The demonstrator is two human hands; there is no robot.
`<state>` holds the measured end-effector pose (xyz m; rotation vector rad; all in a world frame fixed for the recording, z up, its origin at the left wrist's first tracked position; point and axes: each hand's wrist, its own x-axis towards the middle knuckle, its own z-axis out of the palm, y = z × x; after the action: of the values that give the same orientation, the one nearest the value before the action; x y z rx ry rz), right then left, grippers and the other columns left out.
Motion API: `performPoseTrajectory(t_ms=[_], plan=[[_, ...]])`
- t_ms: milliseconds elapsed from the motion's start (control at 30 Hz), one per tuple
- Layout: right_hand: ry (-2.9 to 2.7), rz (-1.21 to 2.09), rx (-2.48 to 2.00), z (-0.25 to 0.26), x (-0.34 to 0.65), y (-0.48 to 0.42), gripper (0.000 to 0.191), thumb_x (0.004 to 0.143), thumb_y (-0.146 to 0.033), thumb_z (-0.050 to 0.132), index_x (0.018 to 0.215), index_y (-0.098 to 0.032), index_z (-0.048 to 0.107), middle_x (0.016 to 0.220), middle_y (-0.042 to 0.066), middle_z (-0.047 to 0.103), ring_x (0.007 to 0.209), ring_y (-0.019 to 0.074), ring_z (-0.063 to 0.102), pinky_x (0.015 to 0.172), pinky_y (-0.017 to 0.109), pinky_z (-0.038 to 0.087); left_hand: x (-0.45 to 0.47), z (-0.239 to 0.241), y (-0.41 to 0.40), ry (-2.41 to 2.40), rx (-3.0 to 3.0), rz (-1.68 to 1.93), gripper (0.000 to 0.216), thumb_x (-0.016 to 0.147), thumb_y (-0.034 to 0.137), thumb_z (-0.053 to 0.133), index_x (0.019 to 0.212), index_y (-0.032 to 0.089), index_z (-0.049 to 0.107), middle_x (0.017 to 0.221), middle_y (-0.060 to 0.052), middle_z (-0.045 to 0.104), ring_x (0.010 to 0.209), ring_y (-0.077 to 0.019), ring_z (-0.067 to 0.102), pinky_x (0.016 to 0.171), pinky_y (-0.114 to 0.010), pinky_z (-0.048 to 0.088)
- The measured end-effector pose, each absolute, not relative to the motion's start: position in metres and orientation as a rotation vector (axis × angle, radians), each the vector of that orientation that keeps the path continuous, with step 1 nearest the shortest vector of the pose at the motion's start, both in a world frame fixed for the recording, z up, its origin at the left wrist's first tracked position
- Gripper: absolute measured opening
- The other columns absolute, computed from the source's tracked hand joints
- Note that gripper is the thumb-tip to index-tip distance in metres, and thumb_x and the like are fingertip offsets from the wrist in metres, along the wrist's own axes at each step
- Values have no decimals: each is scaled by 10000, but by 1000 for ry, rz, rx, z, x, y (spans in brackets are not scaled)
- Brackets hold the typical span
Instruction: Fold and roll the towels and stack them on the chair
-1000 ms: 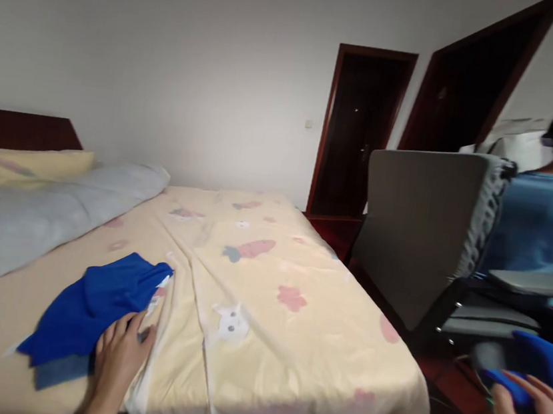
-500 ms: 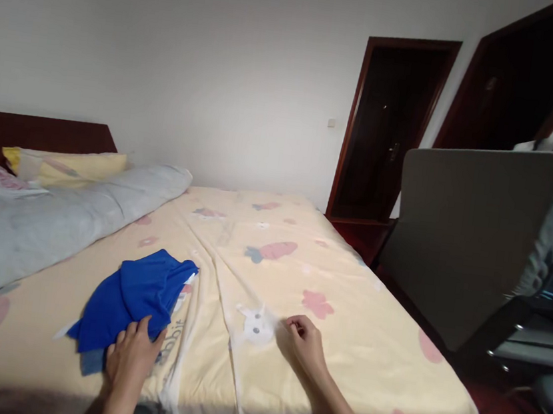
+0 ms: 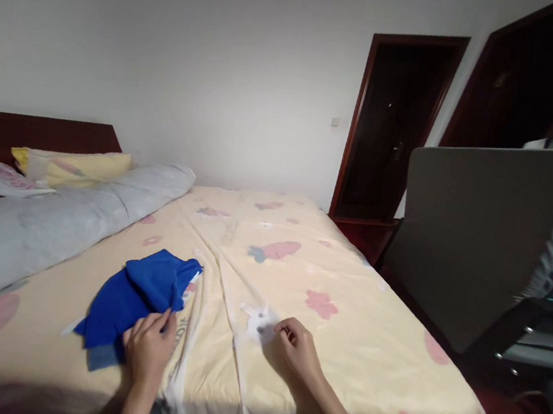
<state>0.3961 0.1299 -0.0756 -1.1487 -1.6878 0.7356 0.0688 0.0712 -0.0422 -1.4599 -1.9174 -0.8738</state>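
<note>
A crumpled blue cloth (image 3: 137, 296) lies on the pale yellow patterned bedsheet (image 3: 341, 336), left of the middle. My left hand (image 3: 148, 349) rests at the cloth's near edge, fingers curled and touching the blue fabric and the sheet beneath it. My right hand (image 3: 296, 350) lies on the sheet beside a white rabbit print (image 3: 257, 319), fingertips pressed together in a pinch on a fold of the sheet.
A grey rolled duvet (image 3: 47, 226) and pillows (image 3: 67, 164) lie along the bed's left side under a dark headboard (image 3: 38, 134). A grey office chair (image 3: 484, 239) stands close to the bed's right edge. Two dark doorways (image 3: 397, 124) are behind it.
A second ago my right hand was off to the right at a blue item near the chair; it now rests on the sheet. My left hand slid right along the blue cloth's edge.
</note>
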Motion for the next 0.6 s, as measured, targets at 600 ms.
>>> performPoseTrajectory(t_ms=[600], plan=[[-2069, 878, -763, -39, 417, 78, 256, 930, -429, 669, 825, -198, 640, 932, 41, 623, 929, 196, 593, 851, 308, 459, 224, -39, 36, -1405, -2333, -1812, 352, 990, 223, 494, 673, 207, 645, 650, -41, 613, 638, -201, 615, 638, -332, 521]])
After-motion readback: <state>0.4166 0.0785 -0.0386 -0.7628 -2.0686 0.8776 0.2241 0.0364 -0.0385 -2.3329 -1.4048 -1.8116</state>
